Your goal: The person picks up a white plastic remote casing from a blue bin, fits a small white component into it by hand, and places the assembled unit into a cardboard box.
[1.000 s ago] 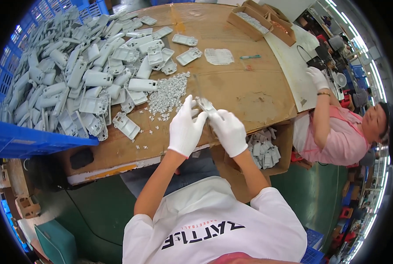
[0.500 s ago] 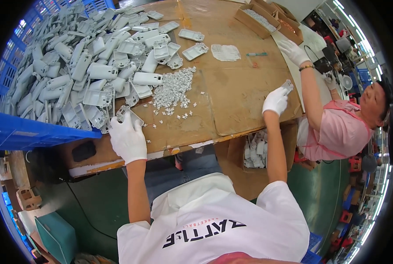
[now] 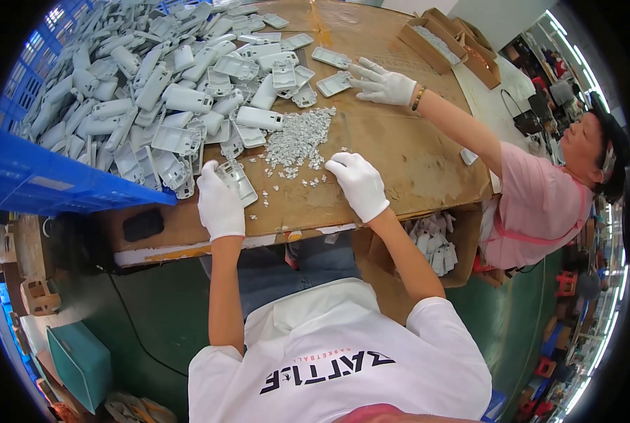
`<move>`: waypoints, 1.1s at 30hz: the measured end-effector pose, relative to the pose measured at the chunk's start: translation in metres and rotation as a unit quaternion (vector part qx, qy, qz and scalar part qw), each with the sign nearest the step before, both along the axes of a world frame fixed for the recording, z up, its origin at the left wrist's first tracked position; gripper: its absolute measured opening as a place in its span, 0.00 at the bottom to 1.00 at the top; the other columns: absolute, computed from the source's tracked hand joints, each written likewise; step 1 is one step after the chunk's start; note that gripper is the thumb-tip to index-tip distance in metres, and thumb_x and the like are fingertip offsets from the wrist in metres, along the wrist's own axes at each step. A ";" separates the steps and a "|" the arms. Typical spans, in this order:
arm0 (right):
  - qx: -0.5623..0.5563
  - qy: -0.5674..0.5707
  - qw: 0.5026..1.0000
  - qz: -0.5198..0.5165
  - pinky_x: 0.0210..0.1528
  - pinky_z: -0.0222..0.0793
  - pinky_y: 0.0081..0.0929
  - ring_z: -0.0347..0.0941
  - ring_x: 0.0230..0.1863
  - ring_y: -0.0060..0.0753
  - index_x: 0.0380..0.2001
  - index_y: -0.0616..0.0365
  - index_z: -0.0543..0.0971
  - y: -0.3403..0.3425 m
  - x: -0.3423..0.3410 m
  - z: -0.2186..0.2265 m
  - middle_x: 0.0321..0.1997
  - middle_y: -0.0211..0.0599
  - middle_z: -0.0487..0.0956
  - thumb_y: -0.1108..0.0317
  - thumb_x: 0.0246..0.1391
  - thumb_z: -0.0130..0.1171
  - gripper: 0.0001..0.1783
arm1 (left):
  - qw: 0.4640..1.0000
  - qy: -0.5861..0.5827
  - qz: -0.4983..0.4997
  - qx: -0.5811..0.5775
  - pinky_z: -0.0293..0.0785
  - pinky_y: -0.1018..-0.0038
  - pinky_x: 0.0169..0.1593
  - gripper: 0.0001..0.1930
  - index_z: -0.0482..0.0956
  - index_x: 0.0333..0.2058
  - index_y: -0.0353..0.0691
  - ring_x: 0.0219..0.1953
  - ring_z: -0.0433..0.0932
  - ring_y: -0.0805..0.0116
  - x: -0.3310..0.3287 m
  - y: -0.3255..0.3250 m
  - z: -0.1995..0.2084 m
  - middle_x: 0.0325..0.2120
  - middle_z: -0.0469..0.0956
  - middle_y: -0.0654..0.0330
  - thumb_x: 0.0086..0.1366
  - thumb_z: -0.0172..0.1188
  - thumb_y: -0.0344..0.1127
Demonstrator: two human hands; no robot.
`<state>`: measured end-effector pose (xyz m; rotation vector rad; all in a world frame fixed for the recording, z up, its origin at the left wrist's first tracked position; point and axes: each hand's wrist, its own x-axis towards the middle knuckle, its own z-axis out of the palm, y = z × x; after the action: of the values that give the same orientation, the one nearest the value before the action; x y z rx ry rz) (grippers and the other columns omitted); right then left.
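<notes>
In my white-gloved left hand [image 3: 221, 203] is a pale grey plastic shell [image 3: 239, 185], its hollow side facing up, at the front of the heap of shells. My right hand [image 3: 359, 186], also gloved, is beside the near right edge of a pile of small pale plastic pieces [image 3: 298, 135]. Its fingers are bent together, and whatever may be between the fingertips is too small or hidden. A large heap of similar shells [image 3: 181, 102] covers the left of the cardboard-topped table [image 3: 406, 158]. A single shell [image 3: 468, 156] lies at the table's right edge.
A co-worker's gloved hand [image 3: 384, 83] reaches across from the right to a shell [image 3: 334, 83]. The blue crate [image 3: 61, 180] walls the left. Cardboard boxes [image 3: 433, 44] stand at the far right, and another box [image 3: 470, 243] with white parts sits below the front edge.
My right hand has let go of a shell at the right edge and moved left to the small pieces. The co-worker's hand has reached left toward the shells. My left hand keeps its shell.
</notes>
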<state>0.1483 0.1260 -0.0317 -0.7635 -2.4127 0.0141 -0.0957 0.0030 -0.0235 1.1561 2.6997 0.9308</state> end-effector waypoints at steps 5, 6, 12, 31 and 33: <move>-0.062 -0.106 0.992 -0.036 0.35 0.78 0.41 0.79 0.37 0.41 0.29 0.52 0.75 0.008 -0.003 0.000 0.33 0.35 0.75 0.71 0.52 0.60 0.03 | 0.992 -0.126 -0.009 -0.022 0.74 0.53 0.51 0.27 0.64 0.61 0.43 0.48 0.80 0.42 -0.016 0.003 0.008 0.48 0.80 0.41 0.62 0.58 0.31; -0.061 -0.106 0.992 -0.035 0.35 0.78 0.41 0.79 0.37 0.41 0.29 0.52 0.75 0.007 -0.003 0.001 0.33 0.35 0.75 0.71 0.52 0.60 0.03 | 0.992 -0.126 -0.007 -0.021 0.74 0.53 0.51 0.27 0.64 0.61 0.43 0.48 0.80 0.42 -0.018 0.000 0.006 0.48 0.80 0.41 0.62 0.58 0.31; -0.218 0.107 0.970 -0.030 0.35 0.75 0.29 0.78 0.31 0.34 0.33 0.57 0.78 -0.019 -0.018 0.018 0.31 0.35 0.78 0.79 0.50 0.60 0.07 | 0.962 -0.130 -0.144 0.190 0.78 0.66 0.51 0.29 0.75 0.57 0.44 0.47 0.83 0.50 0.016 -0.007 0.027 0.45 0.82 0.48 0.53 0.57 0.22; -0.438 0.339 0.832 -0.027 0.46 0.74 0.30 0.77 0.45 0.34 0.50 0.58 0.74 -0.050 -0.050 0.052 0.49 0.40 0.75 0.76 0.52 0.65 0.22 | 0.937 -0.121 -0.268 0.190 0.79 0.70 0.41 0.19 0.82 0.49 0.40 0.35 0.84 0.63 0.078 0.007 0.044 0.36 0.84 0.53 0.57 0.63 0.23; -0.490 0.270 0.829 -0.012 0.48 0.75 0.29 0.79 0.45 0.31 0.50 0.61 0.77 -0.043 -0.036 0.053 0.46 0.40 0.80 0.74 0.57 0.62 0.16 | 0.923 -0.138 -0.289 0.212 0.79 0.71 0.42 0.19 0.83 0.49 0.40 0.36 0.84 0.63 0.079 0.008 0.042 0.37 0.84 0.54 0.57 0.63 0.22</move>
<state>0.1124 0.0831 0.0209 -1.0222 -1.7221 1.3559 -0.0165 0.0112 0.0184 1.6152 1.8095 1.4533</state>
